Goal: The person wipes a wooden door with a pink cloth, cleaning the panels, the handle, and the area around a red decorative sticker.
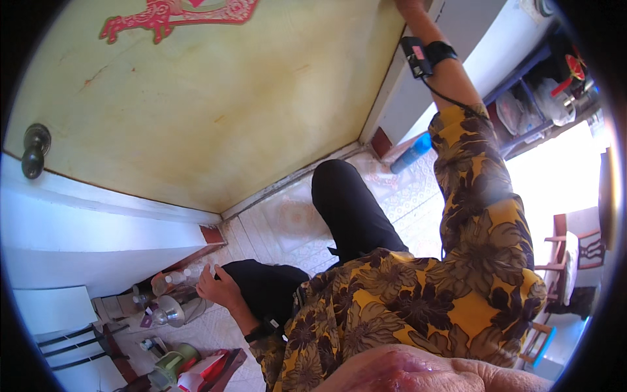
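Note:
A yellowish door [235, 112], scuffed and stained, fills the upper left of the view. Red cut-out decorations [210, 14] hang on its upper part, and a dark metal door handle [35, 152] sits at its left edge. My right arm reaches up along the door's right edge. Only part of my right hand [410, 6] shows at the top rim, so its fingers and anything in them are hidden. Low at my left side, my left hand [220, 288] is beside my black-trousered leg, fingers apart, with no held object visible. Clear bottles [175, 278] stand on the floor beyond it.
A blue spray can [411, 153] stands by the right door jamb. On the tiled floor [294, 215] at left are a glass vessel [169, 311], a green jug [174, 365] and a red box [213, 370]. Shelving with plastic bags [553, 103] and a wooden chair [558, 245] are at right.

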A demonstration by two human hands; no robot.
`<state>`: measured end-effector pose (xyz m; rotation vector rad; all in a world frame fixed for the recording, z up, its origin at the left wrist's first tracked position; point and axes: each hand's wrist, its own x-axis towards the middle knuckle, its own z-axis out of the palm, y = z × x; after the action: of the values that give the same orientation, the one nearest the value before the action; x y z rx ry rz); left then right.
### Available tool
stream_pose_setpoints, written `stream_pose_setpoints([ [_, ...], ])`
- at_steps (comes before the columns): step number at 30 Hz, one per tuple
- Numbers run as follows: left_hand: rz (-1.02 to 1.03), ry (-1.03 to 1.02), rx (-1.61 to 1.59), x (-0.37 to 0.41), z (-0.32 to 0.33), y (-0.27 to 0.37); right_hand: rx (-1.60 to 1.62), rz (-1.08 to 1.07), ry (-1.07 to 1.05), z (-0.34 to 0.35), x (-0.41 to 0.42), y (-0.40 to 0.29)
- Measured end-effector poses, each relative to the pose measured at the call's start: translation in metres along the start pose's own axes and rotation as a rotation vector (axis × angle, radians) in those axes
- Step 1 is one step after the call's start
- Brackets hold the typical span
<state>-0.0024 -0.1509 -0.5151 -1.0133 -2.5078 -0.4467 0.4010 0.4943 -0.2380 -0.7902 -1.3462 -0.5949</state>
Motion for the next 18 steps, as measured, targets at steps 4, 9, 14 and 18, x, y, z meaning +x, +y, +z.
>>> stream_pose_setpoints([
  [4,0.020,-0.021,-0.005,0.001,-0.001,-0.006,0.063,0.123,-0.036,-0.016,-0.052,-0.025],
  [9,0.054,-0.037,0.017,0.007,0.004,-0.009,0.012,0.126,0.001,-0.019,-0.124,-0.019],
  [14,0.001,-0.079,0.075,0.001,0.006,-0.012,0.448,0.426,0.105,-0.005,-0.171,-0.042],
  [18,-0.024,-0.090,0.080,0.003,0.006,-0.009,-0.028,0.356,0.049,-0.007,-0.185,-0.073],
])
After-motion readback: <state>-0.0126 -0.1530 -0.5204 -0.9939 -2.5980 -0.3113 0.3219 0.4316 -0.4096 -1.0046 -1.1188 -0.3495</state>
